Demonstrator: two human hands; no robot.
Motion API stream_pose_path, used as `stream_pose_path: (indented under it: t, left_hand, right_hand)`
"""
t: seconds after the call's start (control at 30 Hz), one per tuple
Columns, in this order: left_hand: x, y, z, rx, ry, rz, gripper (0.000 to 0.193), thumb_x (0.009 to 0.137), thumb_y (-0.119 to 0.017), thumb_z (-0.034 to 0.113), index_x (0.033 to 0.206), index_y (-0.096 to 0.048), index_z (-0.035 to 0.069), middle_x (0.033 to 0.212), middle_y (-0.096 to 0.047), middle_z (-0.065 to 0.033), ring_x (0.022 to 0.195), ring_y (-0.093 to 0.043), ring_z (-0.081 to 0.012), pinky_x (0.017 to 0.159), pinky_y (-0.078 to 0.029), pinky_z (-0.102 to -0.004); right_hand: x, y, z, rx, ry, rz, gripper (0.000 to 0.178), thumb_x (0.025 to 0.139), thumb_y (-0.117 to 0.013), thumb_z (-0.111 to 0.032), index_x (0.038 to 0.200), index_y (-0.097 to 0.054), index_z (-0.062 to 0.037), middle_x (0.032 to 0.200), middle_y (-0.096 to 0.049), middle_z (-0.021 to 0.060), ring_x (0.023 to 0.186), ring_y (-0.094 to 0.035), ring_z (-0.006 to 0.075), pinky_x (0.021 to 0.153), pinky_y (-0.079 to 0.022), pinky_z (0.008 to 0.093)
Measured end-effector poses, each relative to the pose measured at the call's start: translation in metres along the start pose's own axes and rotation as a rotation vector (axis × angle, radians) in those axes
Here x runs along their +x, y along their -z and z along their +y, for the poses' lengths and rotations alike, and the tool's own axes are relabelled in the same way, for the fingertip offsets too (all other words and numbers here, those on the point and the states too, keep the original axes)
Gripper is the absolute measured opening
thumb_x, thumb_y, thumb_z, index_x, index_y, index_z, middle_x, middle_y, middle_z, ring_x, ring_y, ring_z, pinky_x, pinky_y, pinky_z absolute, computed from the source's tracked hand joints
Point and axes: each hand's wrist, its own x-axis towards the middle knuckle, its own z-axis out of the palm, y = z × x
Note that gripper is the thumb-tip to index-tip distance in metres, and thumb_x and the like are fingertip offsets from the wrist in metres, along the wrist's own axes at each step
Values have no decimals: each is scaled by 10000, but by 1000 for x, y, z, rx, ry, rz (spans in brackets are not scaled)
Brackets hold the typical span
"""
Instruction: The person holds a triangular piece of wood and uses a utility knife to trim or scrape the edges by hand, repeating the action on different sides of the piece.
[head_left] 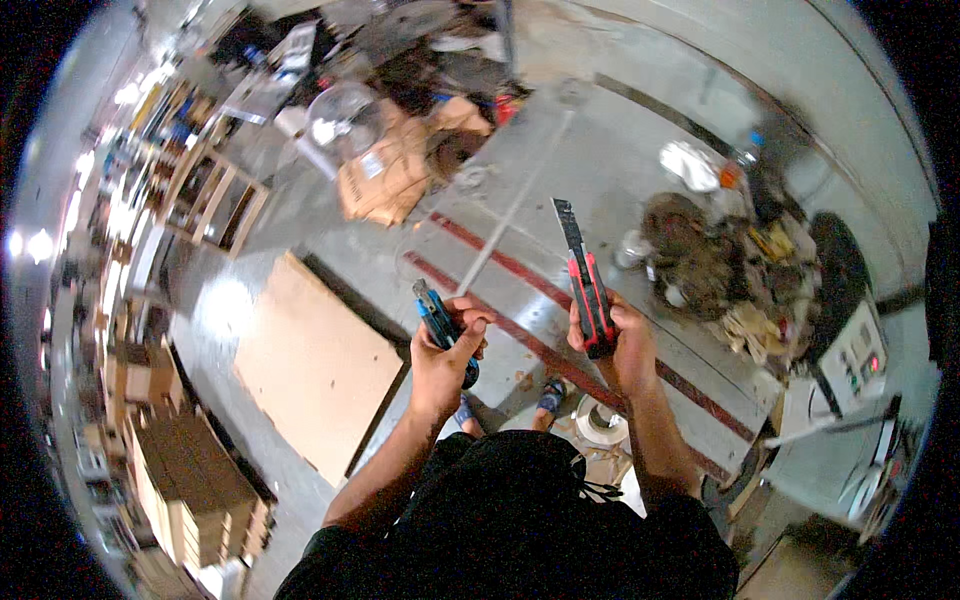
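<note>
My left hand [437,372] is closed around a blue-and-black utility knife [433,312], its short metal tip pointing up and away from me. Part of its handle is hidden by my fingers and thumb. In my right hand [632,345] is a red-and-black snap-off knife [590,300], gripped low on the handle. A long dark blade [567,222] sticks out of its far end. The two knives are held apart, side by side in front of my body, above the grey floor.
A large tan board [315,365] lies to the left, near stacked cardboard [190,450]. A crumpled brown paper sack [385,172] and clutter stand at the far left. A dark tangled heap [690,245] is on the right, and a tape roll [600,422] near my feet.
</note>
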Motion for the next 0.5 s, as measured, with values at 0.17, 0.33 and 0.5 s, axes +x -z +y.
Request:
stream_pose_path:
  t: [0.17,0.33,0.5]
  left_hand:
    - [-1,77,25,-66,-51,232,349,934,-718,56,1235,-541,53,1006,-738,-84,726,-594,-110,646,-476,-258]
    - [11,171,45,-200,-123,353,347,924,-728,38,1216,-543,57,1071,-737,-98,769,-601,-97,661,-474,-246]
    - [35,246,83,-185,-310,355,398,840,-819,-11,1071,-502,54,1111,-705,-132,870,-632,-109,778,-540,-269]
  right_hand:
    - [44,-53,63,-41,-193,-225,461,965,-472,-360,1217,-593,7,972,-646,110,772,-604,202,720,-473,355]
    - [71,-140,137,-115,-335,-247,549,930,-533,-454,1241,-593,-6,921,-675,97,783,-628,189,713,-488,336]
    - [89,-215,199,-207,-399,-327,480,991,-431,-385,1276,-551,-18,997,-636,103,821,-607,206,757,-476,351]
